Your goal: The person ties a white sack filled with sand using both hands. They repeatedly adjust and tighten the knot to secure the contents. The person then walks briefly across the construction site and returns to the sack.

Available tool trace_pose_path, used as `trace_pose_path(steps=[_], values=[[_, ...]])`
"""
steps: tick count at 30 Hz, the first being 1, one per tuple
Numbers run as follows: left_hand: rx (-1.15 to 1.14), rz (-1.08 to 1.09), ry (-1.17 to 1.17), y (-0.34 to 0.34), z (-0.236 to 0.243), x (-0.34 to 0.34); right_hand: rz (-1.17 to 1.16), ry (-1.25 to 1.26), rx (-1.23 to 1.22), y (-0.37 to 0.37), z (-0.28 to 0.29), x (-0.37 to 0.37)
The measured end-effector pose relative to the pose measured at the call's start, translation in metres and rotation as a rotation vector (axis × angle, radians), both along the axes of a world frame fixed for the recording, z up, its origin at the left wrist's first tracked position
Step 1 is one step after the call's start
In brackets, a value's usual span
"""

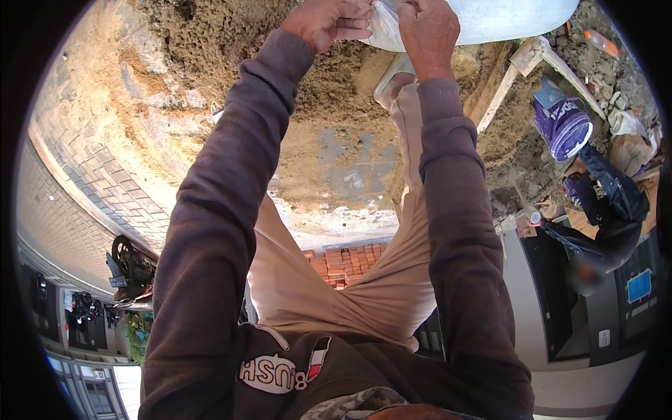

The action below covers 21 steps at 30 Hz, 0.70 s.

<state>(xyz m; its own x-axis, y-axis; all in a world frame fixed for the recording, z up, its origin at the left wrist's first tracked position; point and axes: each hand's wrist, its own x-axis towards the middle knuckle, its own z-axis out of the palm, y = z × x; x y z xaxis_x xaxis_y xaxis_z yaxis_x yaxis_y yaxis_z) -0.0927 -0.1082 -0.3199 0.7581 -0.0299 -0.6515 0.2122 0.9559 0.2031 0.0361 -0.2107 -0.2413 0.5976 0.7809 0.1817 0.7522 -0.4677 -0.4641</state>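
A white sack (490, 15) lies along the top edge on sandy soil (189, 42), its gathered, crinkled end between my hands. My left hand (330, 22) has its fingers closed around that end at the tip, partly out of view. My right hand (427, 38) grips the same end from the other side, knuckles bent. My sandaled foot (393, 87) stands just below the sack, beside my right forearm.
At right lie a wooden frame (519, 64), a purple bucket (563, 129), an orange bottle (600, 42) and rubble (616, 98). A co-worker (605, 210) in dark clothes is nearby. Red bricks (339, 262) show between my legs; a parked motorbike (126, 273) is at left.
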Motion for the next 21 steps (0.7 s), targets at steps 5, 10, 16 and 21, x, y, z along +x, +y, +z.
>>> trace_pose_path(steps=[5, 10, 16, 21], values=[[0.097, -0.046, 0.008, 0.001, 0.001, -0.001, -0.259, 0.861, -0.421, 0.005, 0.024, 0.000], [0.117, 0.015, 0.008, -0.005, -0.006, -0.003, -0.279, 1.169, -0.406, 0.004, 0.022, -0.019], [0.379, -0.069, -0.051, -0.001, -0.011, -0.001, -0.240, 1.424, -0.350, -0.008, 0.024, -0.001], [0.671, -0.104, -0.031, 0.001, 0.000, -0.005, -0.290, 1.632, -0.264, -0.013, 0.024, 0.007]])
